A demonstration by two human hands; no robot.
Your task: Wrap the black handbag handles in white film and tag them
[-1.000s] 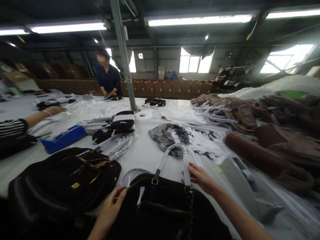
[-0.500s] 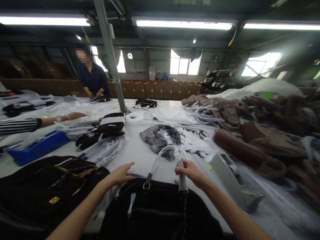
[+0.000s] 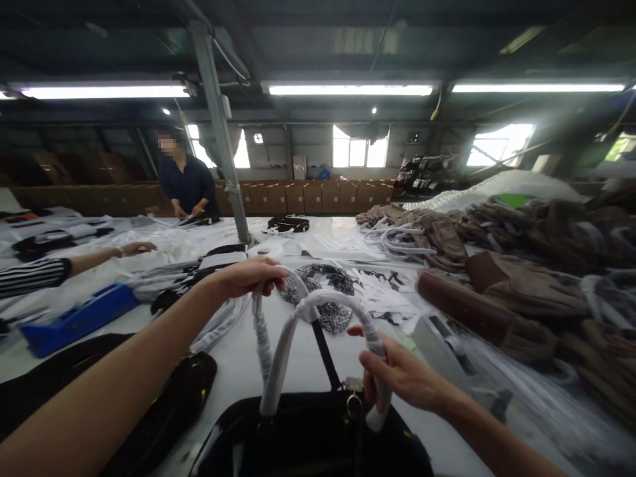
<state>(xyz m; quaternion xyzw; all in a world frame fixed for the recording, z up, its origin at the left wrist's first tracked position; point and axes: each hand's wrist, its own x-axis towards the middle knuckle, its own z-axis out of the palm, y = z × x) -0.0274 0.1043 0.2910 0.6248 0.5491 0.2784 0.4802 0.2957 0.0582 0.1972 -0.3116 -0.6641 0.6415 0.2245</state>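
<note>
White paper-wrapped handles (image 3: 298, 318) rising from the black bag (image 3: 313, 437) at the bottom edge of the white table (image 3: 298, 358), pulled upright so both loops stand clear of the bag's mouth. Left hand (image 3: 251, 277) clenched over the top of the farther loop, lifting it high and taut; right hand (image 3: 397, 377) wrapped round the lower right end of the nearer loop, close to the gold ring (image 3: 354, 401) where strap meets bag, steadying that side. Wrapping kept on, probably to guard the straps from scuffs. Second black bag (image 3: 169, 404) lying flat just left, out of the way. Blue tray (image 3: 74, 321) and a co-worker's striped sleeve (image 3: 34, 277) farther left; speckled fabric (image 3: 322, 291) beyond the handles; brown bags (image 3: 497, 291) heaped on the right; another person (image 3: 187, 189) standing at the far side.
</note>
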